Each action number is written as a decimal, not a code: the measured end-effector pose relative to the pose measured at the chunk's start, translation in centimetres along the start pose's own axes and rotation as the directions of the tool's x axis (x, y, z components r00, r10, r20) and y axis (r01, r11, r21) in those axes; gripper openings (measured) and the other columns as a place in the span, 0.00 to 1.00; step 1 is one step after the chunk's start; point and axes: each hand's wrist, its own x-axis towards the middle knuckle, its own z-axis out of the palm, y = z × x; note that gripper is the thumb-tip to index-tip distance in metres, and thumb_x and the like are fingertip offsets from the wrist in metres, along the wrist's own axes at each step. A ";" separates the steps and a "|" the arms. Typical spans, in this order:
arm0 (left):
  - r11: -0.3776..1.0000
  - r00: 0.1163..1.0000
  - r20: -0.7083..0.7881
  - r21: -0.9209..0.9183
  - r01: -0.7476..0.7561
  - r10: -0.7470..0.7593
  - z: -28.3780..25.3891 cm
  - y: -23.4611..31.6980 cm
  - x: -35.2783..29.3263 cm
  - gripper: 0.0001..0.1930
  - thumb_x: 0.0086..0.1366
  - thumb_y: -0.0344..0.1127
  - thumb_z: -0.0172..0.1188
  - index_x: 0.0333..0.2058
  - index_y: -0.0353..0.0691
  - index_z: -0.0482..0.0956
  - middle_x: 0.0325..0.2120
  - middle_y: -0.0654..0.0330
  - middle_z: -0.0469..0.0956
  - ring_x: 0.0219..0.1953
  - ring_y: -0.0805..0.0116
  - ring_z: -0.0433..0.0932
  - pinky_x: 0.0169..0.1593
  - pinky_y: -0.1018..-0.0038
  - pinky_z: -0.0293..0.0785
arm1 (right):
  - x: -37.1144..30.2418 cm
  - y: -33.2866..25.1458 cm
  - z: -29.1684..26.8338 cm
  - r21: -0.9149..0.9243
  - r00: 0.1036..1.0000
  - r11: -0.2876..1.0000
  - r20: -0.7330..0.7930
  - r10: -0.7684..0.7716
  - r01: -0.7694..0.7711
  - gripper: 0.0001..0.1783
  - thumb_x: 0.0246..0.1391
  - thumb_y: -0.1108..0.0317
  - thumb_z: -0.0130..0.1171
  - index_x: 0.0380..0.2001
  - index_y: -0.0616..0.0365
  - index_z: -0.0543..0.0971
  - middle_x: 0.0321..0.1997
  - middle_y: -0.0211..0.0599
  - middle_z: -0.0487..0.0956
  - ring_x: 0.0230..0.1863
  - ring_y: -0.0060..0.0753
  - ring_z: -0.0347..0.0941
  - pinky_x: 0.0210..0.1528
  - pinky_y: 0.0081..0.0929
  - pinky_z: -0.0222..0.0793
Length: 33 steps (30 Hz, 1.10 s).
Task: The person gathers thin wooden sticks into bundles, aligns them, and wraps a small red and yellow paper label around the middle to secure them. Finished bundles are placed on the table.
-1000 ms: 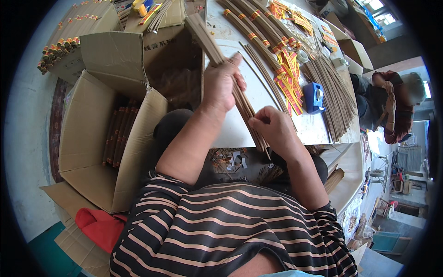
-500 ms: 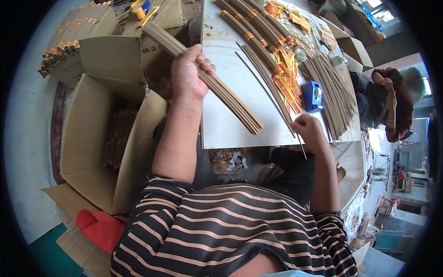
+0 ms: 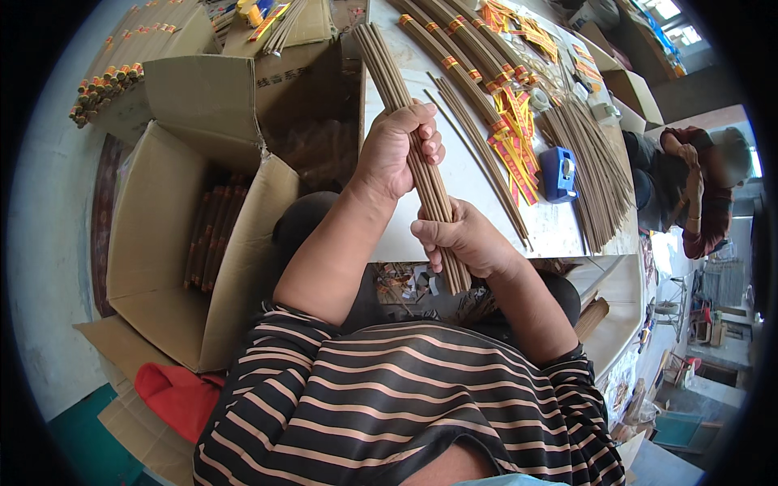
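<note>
A bundle of thin brown incense sticks slants over the near edge of the white table. My left hand is closed round its middle. Lower down, my right hand wraps the same bundle close to its near end, thumb across the front. To the right lie a few loose incense sticks, a heap of red and yellow paper labels and a blue tape dispenser. Beyond the dispenser, a wide pile of loose sticks is fanned out.
Labelled incense bundles lie at the table's far side. An open cardboard box with wrapped bundles inside stands at my left, a red cloth below it. More bundles are stacked far left. Another person sits at the right.
My left hand has moved right with the bundle, which now stands steeper. My right hand has left the loose sticks at the table edge and gripped the bundle's near end.
</note>
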 end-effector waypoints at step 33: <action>0.983 0.982 -0.132 0.140 -0.119 0.138 0.7 0.7 -0.4 0.07 0.55 0.26 0.56 0.25 0.43 0.66 0.13 0.67 0.64 0.13 0.75 0.64 0.18 0.75 0.62 | 0.2 2.0 1.2 -0.640 0.894 0.767 -0.370 -0.254 -0.047 0.13 0.49 0.67 0.58 0.30 0.63 0.67 0.17 0.33 0.70 0.15 0.21 0.66 0.17 0.24 0.64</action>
